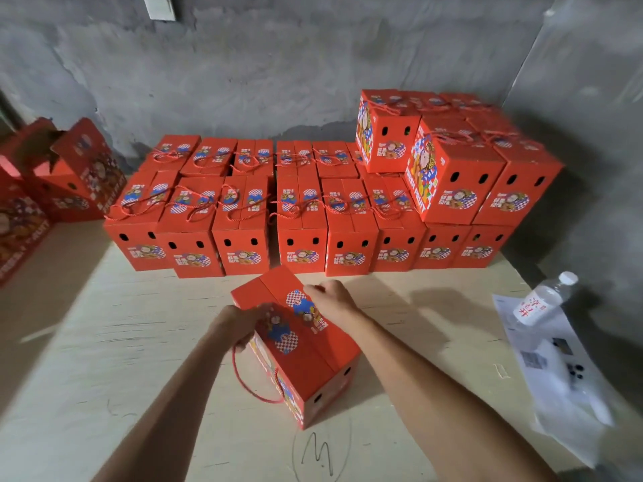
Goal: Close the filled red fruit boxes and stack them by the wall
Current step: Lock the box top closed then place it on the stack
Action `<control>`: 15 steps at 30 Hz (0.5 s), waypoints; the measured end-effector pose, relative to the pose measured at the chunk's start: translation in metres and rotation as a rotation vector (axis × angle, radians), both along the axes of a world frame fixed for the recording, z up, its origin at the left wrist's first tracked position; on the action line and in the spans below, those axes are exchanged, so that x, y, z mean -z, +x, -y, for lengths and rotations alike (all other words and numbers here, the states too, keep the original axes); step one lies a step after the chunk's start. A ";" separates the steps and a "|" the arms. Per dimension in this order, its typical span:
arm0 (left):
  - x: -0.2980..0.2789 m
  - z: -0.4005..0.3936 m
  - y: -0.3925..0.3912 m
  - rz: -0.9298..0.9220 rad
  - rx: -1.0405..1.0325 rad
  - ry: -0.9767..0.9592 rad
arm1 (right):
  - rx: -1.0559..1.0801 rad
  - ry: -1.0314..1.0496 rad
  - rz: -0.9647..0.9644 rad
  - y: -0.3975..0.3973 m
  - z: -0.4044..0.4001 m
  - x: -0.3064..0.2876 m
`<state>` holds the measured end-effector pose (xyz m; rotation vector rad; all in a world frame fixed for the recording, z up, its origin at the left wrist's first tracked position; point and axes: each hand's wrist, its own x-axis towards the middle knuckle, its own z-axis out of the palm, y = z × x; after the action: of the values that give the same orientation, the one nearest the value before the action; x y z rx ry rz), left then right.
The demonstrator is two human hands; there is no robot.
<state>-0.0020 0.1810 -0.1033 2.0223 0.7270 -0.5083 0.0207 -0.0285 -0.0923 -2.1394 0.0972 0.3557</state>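
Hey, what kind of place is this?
Probably a makeshift fruit-packing or storage room: bare concrete wall, plywood work surface, and rows of closed red fruit boxes stacked against the wall.

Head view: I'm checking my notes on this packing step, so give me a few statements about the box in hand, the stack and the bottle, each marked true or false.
1. Both hands are on the red box nearest the camera. True: the left hand grips its left top edge and the right hand rests on its top.
2. The box's top flaps stand wide open. False: they lie folded down.
3. A second layer of boxes sits on the right end of the stack by the wall. True.
4. The water bottle stands on top of the stack. False: it is on the paper on the table, at the right.
5. The red rope handle hangs down the box's left side. True.
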 end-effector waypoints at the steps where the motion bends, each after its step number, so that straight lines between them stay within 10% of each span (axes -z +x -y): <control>1: -0.017 -0.002 0.008 0.034 0.008 -0.037 | -0.034 0.041 0.043 0.001 -0.011 -0.015; 4: -0.068 0.006 0.036 0.270 -0.170 -0.332 | -0.143 0.293 -0.073 0.003 -0.058 -0.063; 8: -0.098 0.004 0.039 0.477 0.092 0.314 | -0.307 0.418 -0.514 0.000 -0.076 -0.088; 15: -0.140 0.007 0.029 0.715 0.216 0.146 | -0.077 0.162 -0.161 0.033 -0.071 -0.145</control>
<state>0.0274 0.1742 0.0369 2.2205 0.1102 0.1683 0.0536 0.0430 0.0528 -1.9561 0.0757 0.5622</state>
